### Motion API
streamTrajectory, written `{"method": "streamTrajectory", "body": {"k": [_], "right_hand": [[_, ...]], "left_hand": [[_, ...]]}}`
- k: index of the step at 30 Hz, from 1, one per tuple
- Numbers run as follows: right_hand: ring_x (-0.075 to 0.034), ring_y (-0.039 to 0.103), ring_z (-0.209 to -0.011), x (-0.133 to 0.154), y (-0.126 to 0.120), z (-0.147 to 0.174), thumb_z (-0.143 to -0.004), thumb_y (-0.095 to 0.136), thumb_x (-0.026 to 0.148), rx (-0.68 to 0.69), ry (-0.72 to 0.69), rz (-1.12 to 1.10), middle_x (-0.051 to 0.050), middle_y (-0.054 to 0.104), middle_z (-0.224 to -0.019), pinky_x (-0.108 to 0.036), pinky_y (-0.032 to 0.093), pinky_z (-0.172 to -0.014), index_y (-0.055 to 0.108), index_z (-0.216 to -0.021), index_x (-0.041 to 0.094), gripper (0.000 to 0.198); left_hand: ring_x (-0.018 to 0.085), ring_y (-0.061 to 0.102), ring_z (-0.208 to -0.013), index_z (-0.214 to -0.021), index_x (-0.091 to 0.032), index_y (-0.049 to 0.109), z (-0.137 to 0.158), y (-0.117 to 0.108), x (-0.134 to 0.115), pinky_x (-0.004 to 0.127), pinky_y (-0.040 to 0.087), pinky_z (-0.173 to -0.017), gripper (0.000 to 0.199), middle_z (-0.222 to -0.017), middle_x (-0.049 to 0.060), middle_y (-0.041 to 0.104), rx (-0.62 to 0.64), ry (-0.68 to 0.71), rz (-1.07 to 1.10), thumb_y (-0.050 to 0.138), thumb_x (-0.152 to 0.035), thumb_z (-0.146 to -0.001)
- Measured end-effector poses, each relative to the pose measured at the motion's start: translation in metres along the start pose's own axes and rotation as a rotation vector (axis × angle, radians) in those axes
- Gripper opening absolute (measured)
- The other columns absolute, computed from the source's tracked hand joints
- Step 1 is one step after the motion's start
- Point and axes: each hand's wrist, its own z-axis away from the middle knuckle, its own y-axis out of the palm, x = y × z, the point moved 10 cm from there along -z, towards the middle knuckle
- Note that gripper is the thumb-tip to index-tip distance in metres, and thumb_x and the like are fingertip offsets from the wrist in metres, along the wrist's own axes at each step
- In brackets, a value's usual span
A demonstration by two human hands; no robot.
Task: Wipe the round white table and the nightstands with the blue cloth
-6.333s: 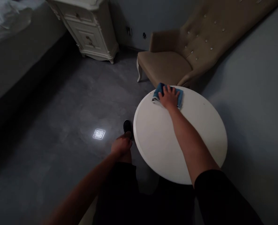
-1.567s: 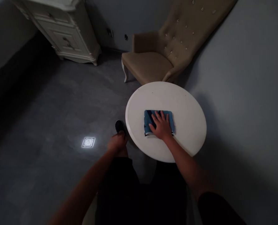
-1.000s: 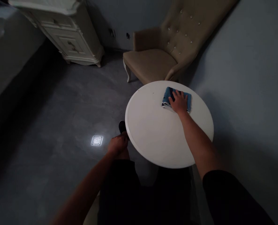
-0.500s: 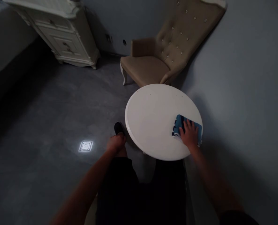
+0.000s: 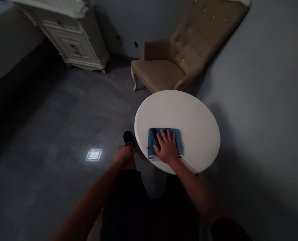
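Cloth [image 5: 151,142] lies folded at the near-left edge of the table [image 5: 186,117], flat beneath the right hand [image 5: 167,149], fingers spread, not clenched. Step: apparently wiping; the next stroke calls for even pressure. Left hand [image 5: 125,153]: grip too dim to determine.

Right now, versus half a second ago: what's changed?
The right hand and the folded blue cloth under it moved left across the round white table, to its near left part. No visible grab or release. The left hand stayed low by the leg; table and armchair stayed put.
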Motion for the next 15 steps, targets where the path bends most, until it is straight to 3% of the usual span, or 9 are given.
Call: {"method": "streamTrajectory", "body": {"k": [3,7,11,15], "right_hand": [[-0.051,0.018,-0.186,0.012,0.006,-0.052,-0.119,0.057,0.056,0.025,-0.041,-0.036,-0.01,0.036,-0.197,-0.083,0.008,-0.149,0.058,-0.183,0.023,0.073],[-0.048,0.022,-0.185,0.004,0.004,-0.126,-0.119,0.058,0.058,-0.008,-0.051,-0.071,-0.007,0.041,-0.195,-0.081,0.007,-0.15,0.059,-0.183,0.027,0.071],[-0.049,0.022,-0.185,-0.03,-0.003,-0.193,-0.122,0.054,0.058,-0.015,0.001,-0.045,-0.011,0.039,-0.196,-0.081,0.009,-0.15,0.06,-0.181,0.022,0.07],[-0.05,0.024,-0.183,-0.088,-0.016,-0.238,-0.123,0.047,0.058,-0.042,0.081,0.0,-0.014,0.038,-0.197,-0.083,0.011,-0.147,0.058,-0.182,0.018,0.072]], "left_hand": [[0.037,0.087,-0.113,-0.153,-0.027,0.075,-0.002,-0.002,-0.001,0.045,0.06,-0.097,0.054,-0.132,0.021,0.089,-0.02,-0.014,-0.026,0.038,-0.045,-0.119],[0.036,0.086,-0.114,-0.155,-0.031,0.074,-0.005,-0.003,-0.003,0.044,0.06,-0.097,0.054,-0.133,0.017,0.089,-0.017,-0.014,-0.015,0.037,-0.047,-0.12],[0.037,0.084,-0.117,-0.142,-0.029,0.08,-0.006,-0.006,-0.001,0.045,0.059,-0.099,0.053,-0.133,0.016,0.089,0.012,-0.046,-0.02,0.038,-0.053,-0.121],[0.037,0.084,-0.118,-0.132,-0.029,0.083,-0.006,-0.014,-0.001,0.043,0.059,-0.098,0.053,-0.132,0.015,0.089,0.02,-0.065,-0.028,0.038,-0.055,-0.121]]}}
